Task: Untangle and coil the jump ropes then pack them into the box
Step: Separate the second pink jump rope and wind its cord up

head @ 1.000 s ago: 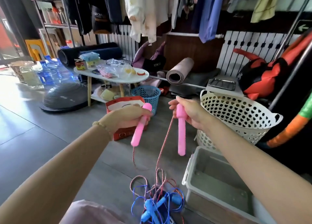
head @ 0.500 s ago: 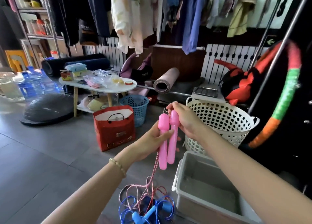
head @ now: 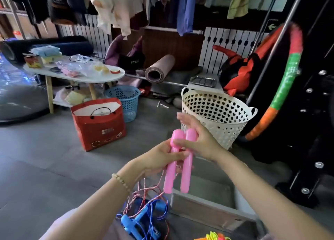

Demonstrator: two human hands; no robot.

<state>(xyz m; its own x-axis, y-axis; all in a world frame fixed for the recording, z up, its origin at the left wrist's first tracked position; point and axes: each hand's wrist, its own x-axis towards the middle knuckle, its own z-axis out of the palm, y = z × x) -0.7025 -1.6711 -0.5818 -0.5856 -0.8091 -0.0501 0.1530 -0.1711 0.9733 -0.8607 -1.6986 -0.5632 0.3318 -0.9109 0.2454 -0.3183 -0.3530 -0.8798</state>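
Left hand (head: pixel 159 158) grips and right hand (head: pixel 200 144) pinches the stiff, light handles (head: pixel 186 167) together above the near box (head: pixel 207 215); their limp cord (head: pixel 144 191), trailing into the blue rope (head: pixel 139 220), probably snags, so hold the handles.

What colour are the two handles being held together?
Bright pink handles, clearest in the head view.

Fig. 1. My left hand (head: pixel 160 156) and right hand (head: pixel 198 142), seen from above. My left forearm (head: pixel 94 203) and right forearm (head: pixel 262 194) are uncovered as far as the lower edge of the view. Bracelet (head: pixel 120 181): one strand of small round beads, pale cream with a few amber-gold ones, lying close round my left wrist. Below and left of the bracelet, a plain, smooth, pale pinkish-lilac garment (head: pixel 59 225) covers my lap.
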